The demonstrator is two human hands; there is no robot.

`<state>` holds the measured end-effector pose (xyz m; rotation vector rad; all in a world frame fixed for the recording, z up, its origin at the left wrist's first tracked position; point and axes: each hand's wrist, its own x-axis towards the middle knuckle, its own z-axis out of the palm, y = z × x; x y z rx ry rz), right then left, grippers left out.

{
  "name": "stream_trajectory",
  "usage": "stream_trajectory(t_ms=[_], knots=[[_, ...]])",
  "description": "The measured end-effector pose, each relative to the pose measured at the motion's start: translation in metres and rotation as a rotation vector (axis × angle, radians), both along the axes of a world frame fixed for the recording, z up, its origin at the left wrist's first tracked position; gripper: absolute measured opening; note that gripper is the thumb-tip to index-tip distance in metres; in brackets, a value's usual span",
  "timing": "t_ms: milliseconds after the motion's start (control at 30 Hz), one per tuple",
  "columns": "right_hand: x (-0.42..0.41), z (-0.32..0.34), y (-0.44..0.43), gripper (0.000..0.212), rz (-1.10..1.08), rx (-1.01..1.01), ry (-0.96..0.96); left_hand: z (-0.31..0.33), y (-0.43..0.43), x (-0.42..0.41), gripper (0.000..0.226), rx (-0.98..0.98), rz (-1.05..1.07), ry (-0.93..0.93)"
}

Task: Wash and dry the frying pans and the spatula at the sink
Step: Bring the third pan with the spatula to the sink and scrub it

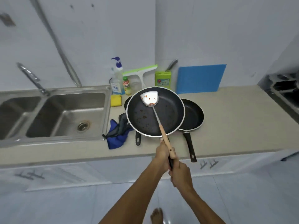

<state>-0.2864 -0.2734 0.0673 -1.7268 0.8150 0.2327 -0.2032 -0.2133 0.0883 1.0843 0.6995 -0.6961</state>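
A large black frying pan [168, 113] with food stains sits raised over the counter, partly covering two other pans. In it lies a metal spatula [148, 98] smeared with red sauce; its wooden handle runs back toward my hands. My left hand [162, 155] grips the top of the pan's black handle, and the spatula's handle rests against its fingers. My right hand [180, 174] is closed on the same handle just behind. A second pan [193, 117] lies to the right on the counter. Of the third pan only the handle [138, 140] and a bit of rim show at the left.
A double steel sink [64, 113] with a faucet [30, 78] lies to the left. Between sink and pans are a yellow sponge [116, 100] and a blue cloth [115, 135]. A soap bottle [117, 78], a squeegee [139, 73], a green box [163, 80] and a blue board [200, 78] line the wall. A stove [284, 89] is at far right.
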Motion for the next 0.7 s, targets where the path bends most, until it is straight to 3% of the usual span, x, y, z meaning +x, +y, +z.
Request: stream_trajectory(t_ms=[400, 700], knots=[[-0.027, -0.005, 0.198, 0.069, 0.171, 0.061, 0.082, -0.007, 0.206, -0.046, 0.053, 0.051, 0.231, 0.036], [0.048, -0.016, 0.354, 0.067, 0.224, -0.034, 0.087, -0.029, 0.364, 0.034, 0.048, 0.030, 0.229, 0.024]])
